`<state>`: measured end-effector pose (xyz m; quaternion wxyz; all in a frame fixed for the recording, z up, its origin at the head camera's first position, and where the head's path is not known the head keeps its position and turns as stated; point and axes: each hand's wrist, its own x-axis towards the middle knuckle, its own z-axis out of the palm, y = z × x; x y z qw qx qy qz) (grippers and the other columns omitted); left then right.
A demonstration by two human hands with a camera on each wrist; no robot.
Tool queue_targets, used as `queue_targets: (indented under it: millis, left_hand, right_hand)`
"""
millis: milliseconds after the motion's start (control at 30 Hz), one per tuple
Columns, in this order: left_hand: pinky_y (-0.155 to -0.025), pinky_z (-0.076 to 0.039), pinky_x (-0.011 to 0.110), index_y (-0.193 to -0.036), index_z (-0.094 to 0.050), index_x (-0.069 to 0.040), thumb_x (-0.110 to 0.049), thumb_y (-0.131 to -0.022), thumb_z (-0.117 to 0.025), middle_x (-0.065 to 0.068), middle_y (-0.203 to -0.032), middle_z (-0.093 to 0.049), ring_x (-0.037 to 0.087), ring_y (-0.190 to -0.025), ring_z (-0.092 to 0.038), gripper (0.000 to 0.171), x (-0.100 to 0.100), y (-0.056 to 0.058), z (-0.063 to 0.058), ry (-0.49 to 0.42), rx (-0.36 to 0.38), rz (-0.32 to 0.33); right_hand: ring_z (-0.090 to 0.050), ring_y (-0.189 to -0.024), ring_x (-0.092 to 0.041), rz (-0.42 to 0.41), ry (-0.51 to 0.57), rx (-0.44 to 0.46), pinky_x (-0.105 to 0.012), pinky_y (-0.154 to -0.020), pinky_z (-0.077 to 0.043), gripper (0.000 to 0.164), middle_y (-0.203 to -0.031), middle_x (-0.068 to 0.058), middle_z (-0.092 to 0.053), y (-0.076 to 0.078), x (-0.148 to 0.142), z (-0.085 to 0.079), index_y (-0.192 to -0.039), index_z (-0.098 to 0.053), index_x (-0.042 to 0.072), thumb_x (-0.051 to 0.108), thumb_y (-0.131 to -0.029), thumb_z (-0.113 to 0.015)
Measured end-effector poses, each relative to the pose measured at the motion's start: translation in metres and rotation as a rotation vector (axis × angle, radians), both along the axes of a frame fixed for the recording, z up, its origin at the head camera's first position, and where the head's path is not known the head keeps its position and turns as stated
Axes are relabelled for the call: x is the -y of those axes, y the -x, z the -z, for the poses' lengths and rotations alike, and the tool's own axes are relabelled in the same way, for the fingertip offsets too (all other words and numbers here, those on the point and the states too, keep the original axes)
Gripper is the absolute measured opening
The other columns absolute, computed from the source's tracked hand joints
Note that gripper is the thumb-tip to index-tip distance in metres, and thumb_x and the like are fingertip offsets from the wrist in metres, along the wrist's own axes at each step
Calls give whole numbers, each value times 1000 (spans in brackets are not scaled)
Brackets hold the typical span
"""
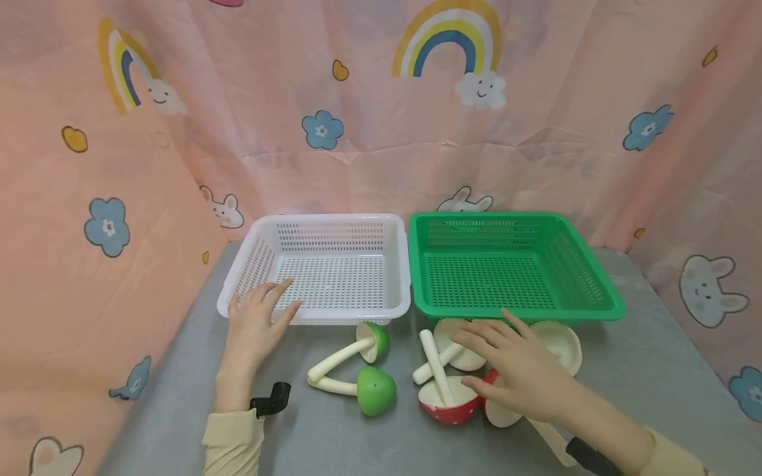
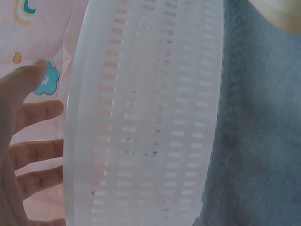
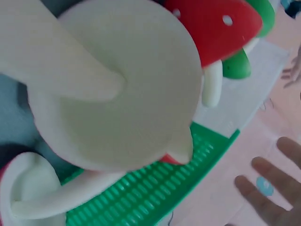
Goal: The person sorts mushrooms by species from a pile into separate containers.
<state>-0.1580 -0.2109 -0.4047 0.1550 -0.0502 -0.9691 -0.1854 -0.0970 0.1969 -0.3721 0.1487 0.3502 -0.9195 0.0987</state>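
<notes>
My left hand (image 1: 253, 327), fingers spread, is over the front left corner of the white basket (image 1: 333, 313). In the left wrist view its fingers (image 2: 37, 153) show beside the basket's wall, gripping nothing. My right hand (image 1: 520, 367) hovers with fingers extended over several red toy mushrooms with white spots, such as one red mushroom (image 1: 450, 413), and partly hides them. In the right wrist view a mushroom's pale underside and thick stem (image 3: 141, 108) fill the middle, apart from the fingers (image 3: 261, 200). Two green toy mushrooms (image 1: 376, 391) lie between the hands, stems pointing left.
A green basket (image 1: 518, 315) stands against the white one's right side, at the back of the grey tabletop (image 1: 321, 443). Behind them hangs a pink printed curtain (image 1: 381, 172). Another mushroom's pale underside (image 1: 562, 340) lies right at the green basket's front.
</notes>
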Motion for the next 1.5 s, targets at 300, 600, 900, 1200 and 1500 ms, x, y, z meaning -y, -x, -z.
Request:
queue_targets:
  millis: [300, 600, 900, 1200, 1500]
  left_hand:
    - [-111, -13, 70, -124, -63, -15, -46, -93, -58, 14, -129, -59, 36, -125, -48, 45, 11, -6, 5, -36, -33, -36]
    - [-108, -17, 70, -115, -67, -13, -41, -87, -67, 13, -119, -63, 34, -117, -52, 40, 16, -8, 9, -45, -66, -72]
    - [-109, -16, 70, -108, -69, -12, -41, -80, -74, 11, -113, -64, 34, -113, -55, 41, 17, -9, 11, -66, -66, -62]
    - [-110, -14, 71, -95, -66, -12, -38, -80, -76, 9, -103, -62, 33, -108, -54, 32, 16, -9, 6, -106, -45, -59]
    - [-110, -13, 72, -94, -65, -10, -37, -81, -75, 9, -104, -61, 34, -109, -52, 32, 15, -11, 5, -111, -16, -57]
  right_hand:
    - [-57, -109, -13, -225, 23, -117, -37, -99, -35, 42, -114, 10, -63, -5, 2, 15, -117, -64, 25, 36, -78, -75]
    - [-57, -105, -13, -332, 40, -108, -34, -87, -47, 47, -113, 8, -65, -9, 5, 24, -116, -63, 26, 24, -71, -79]
    - [-56, -92, -5, -313, -28, -104, -20, -62, -47, 45, -102, 18, -60, -14, 8, 30, -107, -64, 34, 29, -66, -82]
    - [-53, -81, -3, -290, -87, -134, -9, -51, -28, 44, -87, 20, -53, -13, 10, 35, -101, -63, 37, 26, -63, -82]
    - [-49, -73, -1, -350, -59, -162, -10, -57, -34, 45, -80, 18, -48, -10, 11, 43, -92, -60, 31, 14, -57, -82]
